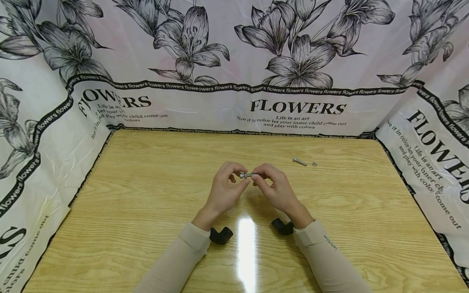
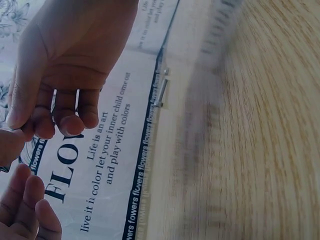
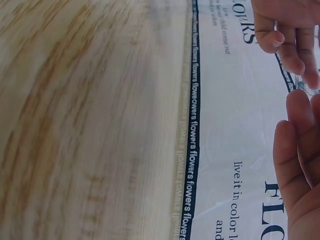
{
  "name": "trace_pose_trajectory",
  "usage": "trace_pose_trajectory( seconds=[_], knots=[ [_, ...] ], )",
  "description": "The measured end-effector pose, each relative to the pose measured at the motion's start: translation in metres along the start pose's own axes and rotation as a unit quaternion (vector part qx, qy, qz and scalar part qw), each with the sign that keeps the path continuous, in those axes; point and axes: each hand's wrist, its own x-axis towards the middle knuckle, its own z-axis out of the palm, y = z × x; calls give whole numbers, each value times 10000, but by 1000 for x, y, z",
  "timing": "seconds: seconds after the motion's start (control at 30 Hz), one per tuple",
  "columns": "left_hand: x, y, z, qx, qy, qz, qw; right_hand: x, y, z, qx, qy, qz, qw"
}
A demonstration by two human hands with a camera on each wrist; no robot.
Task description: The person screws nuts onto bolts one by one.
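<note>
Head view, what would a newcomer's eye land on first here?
Probably the bold black flower drawings and FLOWERS lettering on the white sheet hanging behind and around the wooden table. Next, the left hand and right hand, holding a small metal bolt between them over the table. Farther off to the right, a second bolt and a small nut lie on the table.

Shiny metal bolt (image 1: 249, 175) btwn fingers (image 1: 234, 166)
Tabletop (image 1: 146, 183) under fingers: glossy wood-look surf.; sleeves (image 1: 172, 260) bhd fingers: matt cloth.
</note>
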Motion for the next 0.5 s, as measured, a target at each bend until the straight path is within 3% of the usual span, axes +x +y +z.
trace_pose_trajectory(
  seconds=[0.13,0.5],
  knots=[
    [1,-1,0,55,31,132,9999,0,0,0,-16,18,4,10000],
    [0,-2,1,2,-16,-136,9999,0,-1,0,3,37,-51,10000]
  ],
)
